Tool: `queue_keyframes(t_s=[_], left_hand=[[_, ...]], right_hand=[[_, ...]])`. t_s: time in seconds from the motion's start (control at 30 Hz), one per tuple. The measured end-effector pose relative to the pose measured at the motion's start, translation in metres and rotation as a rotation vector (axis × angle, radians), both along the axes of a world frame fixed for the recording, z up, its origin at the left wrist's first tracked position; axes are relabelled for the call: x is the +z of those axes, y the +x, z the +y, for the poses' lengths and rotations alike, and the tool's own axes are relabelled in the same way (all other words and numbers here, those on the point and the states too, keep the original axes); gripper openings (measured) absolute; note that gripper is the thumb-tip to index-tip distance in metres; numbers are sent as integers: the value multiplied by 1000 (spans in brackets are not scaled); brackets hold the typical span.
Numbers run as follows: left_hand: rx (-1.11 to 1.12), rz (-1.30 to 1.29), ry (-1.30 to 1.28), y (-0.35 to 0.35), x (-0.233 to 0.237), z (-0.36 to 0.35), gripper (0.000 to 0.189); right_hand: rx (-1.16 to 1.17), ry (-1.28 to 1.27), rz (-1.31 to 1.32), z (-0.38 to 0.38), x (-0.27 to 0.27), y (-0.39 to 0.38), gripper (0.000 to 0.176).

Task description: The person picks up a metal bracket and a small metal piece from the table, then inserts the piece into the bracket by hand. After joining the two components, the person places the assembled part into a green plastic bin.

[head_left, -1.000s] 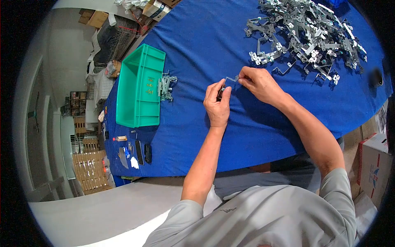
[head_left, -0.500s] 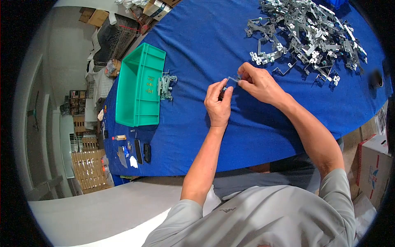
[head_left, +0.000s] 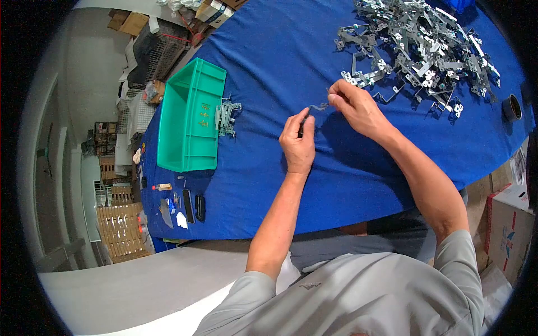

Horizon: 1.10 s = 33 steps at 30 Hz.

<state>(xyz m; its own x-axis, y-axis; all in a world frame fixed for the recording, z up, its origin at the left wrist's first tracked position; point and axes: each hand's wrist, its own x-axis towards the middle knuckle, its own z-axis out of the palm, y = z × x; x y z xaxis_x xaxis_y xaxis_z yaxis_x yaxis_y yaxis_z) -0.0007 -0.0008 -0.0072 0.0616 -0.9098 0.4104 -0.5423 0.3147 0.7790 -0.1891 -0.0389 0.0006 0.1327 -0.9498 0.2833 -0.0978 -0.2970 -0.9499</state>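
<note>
Over the blue cloth, my left hand (head_left: 298, 143) is closed round a metal bracket (head_left: 318, 107), whose thin end sticks out past the fingertips. A dark part of what it grips shows between thumb and fingers. To the right and slightly higher, my right hand (head_left: 358, 109) is pinched at the fingertips, close to the bracket's far end; something tiny shows at the tips, too small to name. A large heap of metal brackets (head_left: 426, 50) lies beyond my right hand. Several more brackets (head_left: 226, 117) lie stacked beside a green crate (head_left: 193, 159).
A small dark round container (head_left: 511, 107) stands at the right of the blue-covered table (head_left: 269, 67). At the lower left lie a black phone-like object (head_left: 188, 206), a black case (head_left: 200, 208) and a small bottle (head_left: 162, 187). A carton (head_left: 509, 224) stands on the floor at right.
My right hand has moved slightly right and up, away from my left hand. The bracket has turned in my left hand, which has barely shifted.
</note>
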Motion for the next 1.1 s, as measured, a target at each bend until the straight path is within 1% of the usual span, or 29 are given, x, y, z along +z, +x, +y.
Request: queue_keyframes(t_s=[0.07,0.17,0.3,0.47,0.5,0.6,0.7,0.77,0.87,1.0,1.1], left_hand=[[58,180,132,5,-9,-1,21],[49,194,96,6,-12,-2,22],[36,190,103,5,-11,-1,22],[13,183,89,2,-6,0,22],[17,134,61,3,-6,0,23],[18,24,-27,4,-5,-1,25],[4,-15,-85,2,-1,0,26],[5,-45,-80,1,-1,-1,27],[20,22,-14,0,0,0,27],[-4,-36,-76,-1,1,1,29],[-35,-98,-137,0,2,-1,30]], right_hand=[[139,242,-108,1,6,-2,18],[204,152,10,2,2,0,21],[225,89,87,2,-2,1,21],[195,77,113,2,-1,0,20],[188,74,124,2,0,0,19],[94,-50,254,4,5,-4,16],[39,-155,214,2,-7,1,15],[28,-150,232,2,-9,-1,15],[5,-99,217,3,-6,0,15],[43,-61,148,7,2,1,16],[27,-227,256,1,-10,0,17]])
